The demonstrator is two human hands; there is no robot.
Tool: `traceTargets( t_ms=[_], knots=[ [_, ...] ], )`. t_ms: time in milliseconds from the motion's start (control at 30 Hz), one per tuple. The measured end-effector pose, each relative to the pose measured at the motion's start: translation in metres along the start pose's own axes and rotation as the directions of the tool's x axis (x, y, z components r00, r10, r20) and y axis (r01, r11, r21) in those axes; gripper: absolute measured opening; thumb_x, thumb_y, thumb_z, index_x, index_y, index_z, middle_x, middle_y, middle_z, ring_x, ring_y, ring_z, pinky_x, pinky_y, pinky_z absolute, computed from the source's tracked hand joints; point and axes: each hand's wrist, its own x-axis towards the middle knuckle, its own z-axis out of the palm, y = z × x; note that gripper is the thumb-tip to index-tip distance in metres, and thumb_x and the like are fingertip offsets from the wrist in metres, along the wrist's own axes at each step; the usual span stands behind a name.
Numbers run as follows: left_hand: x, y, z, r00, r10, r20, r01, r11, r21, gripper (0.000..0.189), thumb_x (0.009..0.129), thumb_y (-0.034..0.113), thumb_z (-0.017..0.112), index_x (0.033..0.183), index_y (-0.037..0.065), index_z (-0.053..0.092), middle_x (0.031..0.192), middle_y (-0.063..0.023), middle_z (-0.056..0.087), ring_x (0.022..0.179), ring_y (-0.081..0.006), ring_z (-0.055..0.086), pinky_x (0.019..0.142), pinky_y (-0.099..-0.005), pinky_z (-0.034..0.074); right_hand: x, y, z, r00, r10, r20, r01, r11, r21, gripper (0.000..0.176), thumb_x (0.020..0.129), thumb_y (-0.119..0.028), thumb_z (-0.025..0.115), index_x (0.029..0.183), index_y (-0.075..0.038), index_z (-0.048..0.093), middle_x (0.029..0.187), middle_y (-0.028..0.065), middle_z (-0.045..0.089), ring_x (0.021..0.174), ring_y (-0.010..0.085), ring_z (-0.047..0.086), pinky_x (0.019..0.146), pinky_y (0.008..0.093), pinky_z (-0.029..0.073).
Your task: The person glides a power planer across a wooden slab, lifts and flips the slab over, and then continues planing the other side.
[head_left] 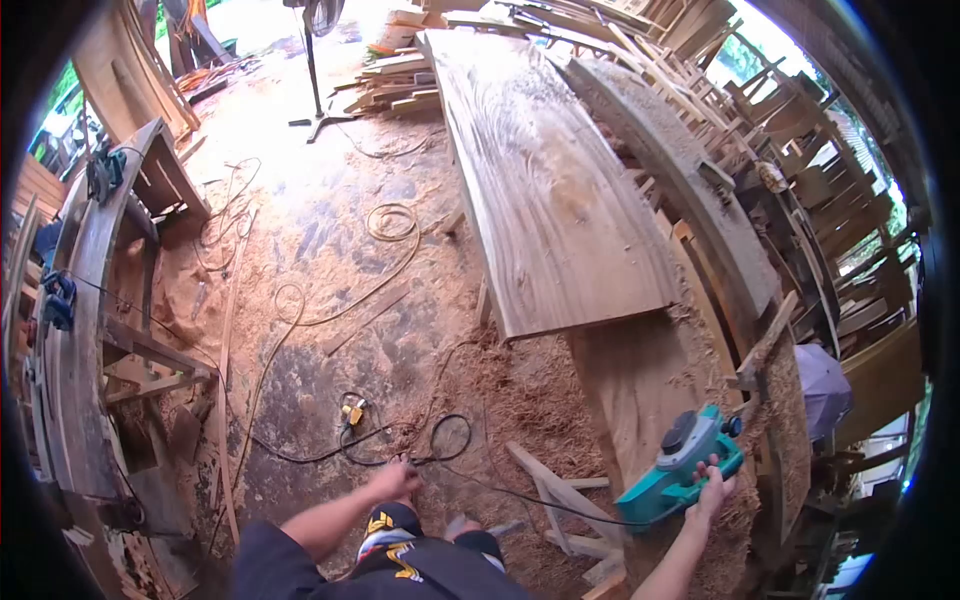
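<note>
My right hand (711,494) is wrapped round the handle of a teal electric hand planer (672,478). The planer rests on or just above a lower wooden board (625,385) covered partly in shavings. From its rear a black power cord (545,498) runs left towards my left hand (398,481). That hand is in front of my body with curled fingers, closed at the cord; the exact grip is small in view. A yellow plug connector (353,410) lies on the floor beyond it, by the looped cord.
A wide wooden slab (560,190) lies ahead, beside a thicker plank (690,170). Wood shavings (520,400) and a pale hose (385,270) cover the floor. At left is a workbench (95,270) with power tools. Stacked timber (800,190) lines the right, near a lilac cover (822,390).
</note>
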Motion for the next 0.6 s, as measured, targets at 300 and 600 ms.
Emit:
traceTargets(
  t_ms=[300,600],
  knots=[
    [0.085,0.123,-0.209,0.960,-0.055,-0.275,-0.176,0.647,-0.742,0.036,0.104,0.036,0.056,0.106,0.004,0.072,0.078,-0.0037,0.068,0.065,-0.0112,0.059,0.062,-0.0288,0.048,-0.038,-0.052,0.050,0.988,0.134,0.079,-0.112,0.965,-0.236,0.016,0.089,-0.011,0.065,0.101,-0.003,0.059,0.081,0.0046,0.061,0.056,0.0129,0.055,0.048,0.0306,0.047],
    [0.148,0.214,-0.221,0.998,-0.061,-0.009,-0.007,0.040,-0.999,0.085,0.102,0.070,0.018,0.124,0.003,0.066,0.108,-0.0086,0.073,0.098,-0.0225,0.066,0.087,-0.0369,0.048,-0.157,-0.140,0.122,0.763,0.199,0.615,-0.044,0.965,-0.259,0.027,0.085,-0.001,0.066,0.111,-0.001,0.057,0.091,0.0077,0.064,0.066,0.0128,0.060,0.060,0.0267,0.050]
  ],
)
